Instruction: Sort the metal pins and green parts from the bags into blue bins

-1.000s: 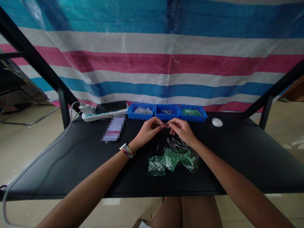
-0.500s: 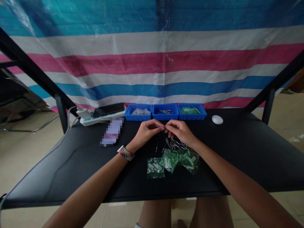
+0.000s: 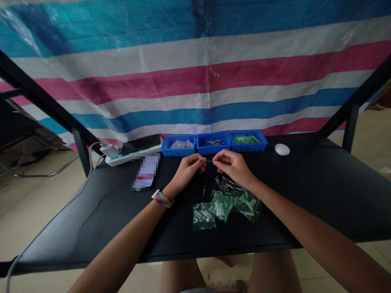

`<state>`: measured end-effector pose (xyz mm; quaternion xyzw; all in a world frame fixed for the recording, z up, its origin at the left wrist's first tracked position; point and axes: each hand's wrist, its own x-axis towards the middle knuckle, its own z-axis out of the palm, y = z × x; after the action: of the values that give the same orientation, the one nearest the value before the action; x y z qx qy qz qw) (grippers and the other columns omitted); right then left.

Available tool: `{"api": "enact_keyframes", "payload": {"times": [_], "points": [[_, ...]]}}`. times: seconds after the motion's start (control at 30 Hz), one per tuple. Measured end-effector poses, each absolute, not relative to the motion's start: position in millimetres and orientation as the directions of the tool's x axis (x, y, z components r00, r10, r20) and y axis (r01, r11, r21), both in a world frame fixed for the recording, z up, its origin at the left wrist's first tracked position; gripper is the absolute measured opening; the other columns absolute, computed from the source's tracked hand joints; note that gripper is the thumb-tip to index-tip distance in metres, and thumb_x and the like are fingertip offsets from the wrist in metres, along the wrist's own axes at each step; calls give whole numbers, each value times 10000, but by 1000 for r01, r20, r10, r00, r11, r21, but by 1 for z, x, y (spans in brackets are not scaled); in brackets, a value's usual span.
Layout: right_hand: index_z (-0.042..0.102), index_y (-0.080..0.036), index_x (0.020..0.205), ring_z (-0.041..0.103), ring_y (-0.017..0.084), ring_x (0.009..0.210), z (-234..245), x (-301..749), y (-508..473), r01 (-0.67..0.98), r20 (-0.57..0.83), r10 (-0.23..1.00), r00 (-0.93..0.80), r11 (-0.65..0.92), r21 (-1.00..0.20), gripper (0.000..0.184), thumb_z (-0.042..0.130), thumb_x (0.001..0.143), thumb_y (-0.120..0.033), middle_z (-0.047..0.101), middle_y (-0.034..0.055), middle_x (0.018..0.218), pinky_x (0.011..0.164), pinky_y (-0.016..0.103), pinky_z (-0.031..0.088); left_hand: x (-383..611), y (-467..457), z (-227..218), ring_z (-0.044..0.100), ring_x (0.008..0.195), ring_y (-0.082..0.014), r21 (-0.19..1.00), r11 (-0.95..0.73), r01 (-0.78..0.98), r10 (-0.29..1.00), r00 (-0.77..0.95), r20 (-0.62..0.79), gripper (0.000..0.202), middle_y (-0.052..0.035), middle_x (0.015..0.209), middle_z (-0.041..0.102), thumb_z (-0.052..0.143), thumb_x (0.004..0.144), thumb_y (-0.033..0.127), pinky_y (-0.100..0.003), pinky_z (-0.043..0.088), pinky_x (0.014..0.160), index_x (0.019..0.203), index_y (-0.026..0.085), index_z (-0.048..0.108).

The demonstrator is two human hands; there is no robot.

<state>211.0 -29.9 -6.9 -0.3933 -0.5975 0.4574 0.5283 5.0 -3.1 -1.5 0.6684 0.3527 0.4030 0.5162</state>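
Note:
My left hand (image 3: pixel 188 171) and my right hand (image 3: pixel 232 166) meet above the black table (image 3: pixel 305 203), both pinched on the ends of one thin metal pin (image 3: pixel 209 161) held level between them. A bracelet sits on my left wrist. Just below my right hand lies a loose pile of metal pins (image 3: pixel 224 184). In front of that lie several small green packets (image 3: pixel 226 205) with short clear tubes inside.
Three blue trays (image 3: pixel 214 143) stand in a row at the table's back edge, holding clear pieces, pins and green packets. A power strip (image 3: pixel 128 152) with a phone on it and a blurred card lie at back left. A white round object (image 3: pixel 281 149) sits at back right.
My fingertips have drawn slightly apart, so the pin now shows between them. The camera view has shifted a little; both hands stay over the same spot.

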Motion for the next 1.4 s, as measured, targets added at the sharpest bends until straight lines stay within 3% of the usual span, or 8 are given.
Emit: {"api": "enact_keyframes", "payload": {"times": [0.13, 0.37, 0.53, 0.73, 0.87, 1.2, 1.4], "points": [[688, -197, 939, 649, 115, 554, -7, 213, -28, -53, 216, 970, -113, 211, -976, 257, 785, 818, -401, 692, 4, 835, 497, 240, 522, 6, -4, -1, 594, 664, -135, 976, -219, -11, 899, 387, 207, 223, -2, 719, 640, 697, 908, 367, -260, 473, 639, 824, 167, 641], [658, -188, 798, 630, 123, 509, -9, 216, -23, -44, 128, 980, -150, 123, -991, 327, 693, 876, -503, 685, 11, 701, 472, 232, 493, 8, -3, -4, 614, 693, -139, 969, -243, -33, 910, 337, 240, 195, -8, 750, 651, 751, 858, 333, -251, 479, 628, 863, 163, 655], [660, -190, 818, 622, 118, 514, -10, 216, -23, -28, 187, 971, -146, 185, -982, 344, 736, 854, -523, 690, 6, 707, 485, 233, 498, 7, -4, -2, 616, 698, -143, 969, -247, -9, 902, 364, 233, 228, -8, 743, 644, 759, 861, 367, -249, 477, 624, 871, 165, 653], [667, -195, 885, 633, 117, 542, -10, 215, -25, -22, 259, 960, -105, 258, -966, 330, 786, 823, -497, 715, 19, 800, 499, 241, 513, 5, -2, -6, 634, 677, -151, 984, -178, -2, 883, 441, 160, 322, -31, 751, 656, 586, 956, 451, -265, 482, 618, 864, 157, 680], [673, -200, 903, 638, 114, 553, -10, 214, -26, -19, 292, 952, -93, 291, -956, 297, 787, 830, -464, 703, 14, 826, 505, 241, 514, 7, -3, -7, 630, 663, -151, 991, -134, -3, 898, 423, 123, 372, -32, 731, 649, 586, 952, 498, -268, 479, 619, 836, 156, 672], [690, -195, 934, 641, 103, 571, -10, 214, -27, 14, 300, 949, -97, 302, -953, 243, 780, 841, -402, 680, 4, 862, 522, 234, 516, 9, -5, -2, 588, 649, -135, 984, -179, 7, 895, 416, 160, 269, -4, 697, 635, 684, 900, 415, -256, 475, 632, 803, 170, 633], [680, -194, 932, 624, 111, 541, -8, 214, -27, -43, 265, 963, -59, 263, -964, 279, 785, 812, -423, 684, 2, 828, 498, 245, 514, 9, -3, -4, 604, 664, -135, 975, -215, -51, 892, 396, 217, 209, 11, 722, 619, 730, 865, 354, -246, 474, 607, 886, 172, 628]]}}
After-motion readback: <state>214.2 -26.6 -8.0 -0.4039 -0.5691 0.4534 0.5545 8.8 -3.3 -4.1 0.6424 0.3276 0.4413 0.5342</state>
